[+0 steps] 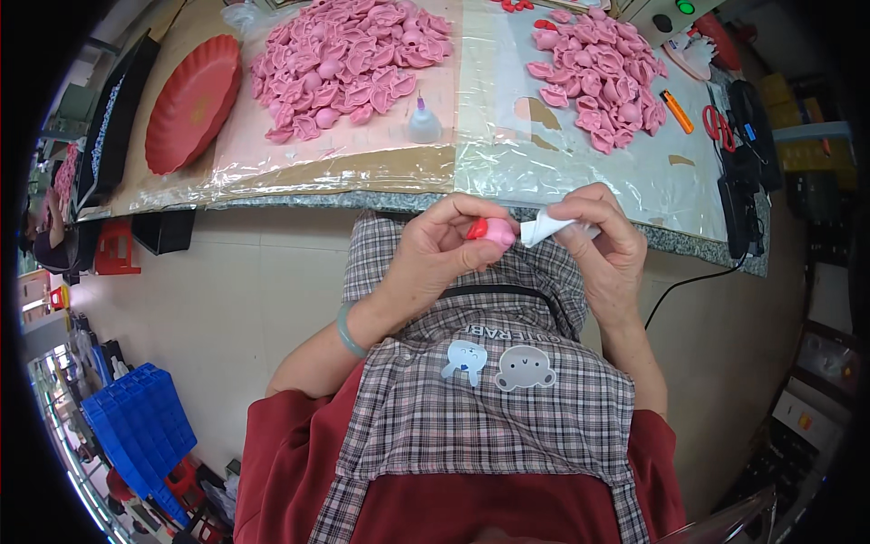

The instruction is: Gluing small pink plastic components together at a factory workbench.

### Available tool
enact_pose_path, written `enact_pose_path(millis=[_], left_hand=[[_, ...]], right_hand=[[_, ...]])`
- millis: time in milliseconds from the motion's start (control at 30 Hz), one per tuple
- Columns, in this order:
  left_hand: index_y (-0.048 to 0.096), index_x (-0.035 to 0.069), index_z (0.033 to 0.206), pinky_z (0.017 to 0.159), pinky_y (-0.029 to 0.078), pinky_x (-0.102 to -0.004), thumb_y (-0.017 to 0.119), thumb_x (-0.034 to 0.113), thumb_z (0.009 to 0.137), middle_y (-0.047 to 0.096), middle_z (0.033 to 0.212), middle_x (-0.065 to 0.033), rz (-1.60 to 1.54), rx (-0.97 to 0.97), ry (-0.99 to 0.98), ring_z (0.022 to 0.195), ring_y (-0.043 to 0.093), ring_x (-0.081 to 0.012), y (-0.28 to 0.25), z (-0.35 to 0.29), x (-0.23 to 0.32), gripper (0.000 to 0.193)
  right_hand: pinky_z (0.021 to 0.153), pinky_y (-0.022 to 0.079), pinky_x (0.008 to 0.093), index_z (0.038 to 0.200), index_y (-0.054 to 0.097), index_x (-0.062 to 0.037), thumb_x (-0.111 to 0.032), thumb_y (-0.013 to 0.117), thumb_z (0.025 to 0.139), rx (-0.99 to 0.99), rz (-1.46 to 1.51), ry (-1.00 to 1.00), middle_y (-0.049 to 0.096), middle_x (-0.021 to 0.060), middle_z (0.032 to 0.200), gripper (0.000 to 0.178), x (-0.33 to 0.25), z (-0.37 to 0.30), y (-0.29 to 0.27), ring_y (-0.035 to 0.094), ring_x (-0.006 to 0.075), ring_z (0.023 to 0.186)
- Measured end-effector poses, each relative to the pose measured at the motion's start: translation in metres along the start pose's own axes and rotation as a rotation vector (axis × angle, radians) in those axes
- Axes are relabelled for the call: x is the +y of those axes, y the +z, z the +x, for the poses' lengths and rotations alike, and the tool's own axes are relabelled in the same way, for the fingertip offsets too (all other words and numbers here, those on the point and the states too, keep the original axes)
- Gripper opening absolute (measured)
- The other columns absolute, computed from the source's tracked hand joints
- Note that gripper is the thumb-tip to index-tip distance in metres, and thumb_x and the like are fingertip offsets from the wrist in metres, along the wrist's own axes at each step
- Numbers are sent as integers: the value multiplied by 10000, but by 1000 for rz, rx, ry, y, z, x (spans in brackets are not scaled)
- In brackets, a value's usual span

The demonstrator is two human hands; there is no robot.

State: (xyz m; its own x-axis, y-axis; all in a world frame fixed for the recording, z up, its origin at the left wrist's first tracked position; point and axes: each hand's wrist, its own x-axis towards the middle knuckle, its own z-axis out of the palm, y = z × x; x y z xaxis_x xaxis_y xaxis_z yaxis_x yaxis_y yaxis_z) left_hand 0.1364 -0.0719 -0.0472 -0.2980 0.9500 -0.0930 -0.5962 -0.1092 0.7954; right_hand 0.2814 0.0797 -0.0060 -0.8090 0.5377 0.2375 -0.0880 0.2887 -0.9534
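Just in front of the table's near edge, my left hand (433, 247) is closed around a small rounded pink piece (500, 233) with a red part at its left end. The fingers and thumb pinch it from both sides. My right hand (614, 247) grips a white rolled piece of cloth or paper (542, 227); which of the two I cannot tell. Its tip points at the pink piece, almost touching. On the table beyond are a large heap of pink molded pieces (340, 63) and a smaller pink heap (609, 82) to the right.
A small squeeze bottle (423, 123) with a purple needle tip stands between the heaps. At left lie a red fluted tray (194, 104) and a black bin (113, 118). An orange cutter (677, 111) and red-handled scissors (719, 128) lie right. A blue crate (140, 417) stands lower left.
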Motion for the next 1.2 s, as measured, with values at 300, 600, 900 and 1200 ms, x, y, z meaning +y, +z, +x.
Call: enact_pose_path(millis=[300, 600, 900, 1200], left_hand=[[586, 6, 1095, 837, 521, -244, 718, -44, 788, 571, 1052, -58, 346, 74, 231, 961, 603, -138, 7, 8, -9, 338], [587, -9, 990, 766, 536, -245, 777, 4, 736, 567, 997, -77, 677, 126, 381, 879, 601, -138, 3, 11, -23, 318], [539, -13, 1008, 708, 546, -230, 719, -28, 806, 625, 925, -58, 95, 228, 122, 847, 628, -108, 8, 12, -25, 271], [527, 6, 991, 635, 524, -200, 717, 12, 827, 658, 885, -74, 22, 214, 8, 747, 623, -85, 1, 13, -29, 251]], right_hand=[[681, 414, 219, 955, 679, -17, 0, 693, 817, -48, -68, 21, 579, 44, 914, 140, 9, -4, 25, 530, 102, 809], [686, 418, 204, 957, 648, -10, -13, 640, 873, 184, 142, 193, 560, 29, 890, 84, 21, 0, 42, 522, 86, 800], [676, 468, 220, 998, 667, -1, -1, 622, 875, 88, -192, -26, 568, 75, 947, 131, 26, -10, 36, 574, 124, 832], [610, 484, 250, 971, 706, -39, 29, 675, 807, 160, -427, -329, 603, 82, 872, 180, 41, -12, 34, 592, 188, 724]])
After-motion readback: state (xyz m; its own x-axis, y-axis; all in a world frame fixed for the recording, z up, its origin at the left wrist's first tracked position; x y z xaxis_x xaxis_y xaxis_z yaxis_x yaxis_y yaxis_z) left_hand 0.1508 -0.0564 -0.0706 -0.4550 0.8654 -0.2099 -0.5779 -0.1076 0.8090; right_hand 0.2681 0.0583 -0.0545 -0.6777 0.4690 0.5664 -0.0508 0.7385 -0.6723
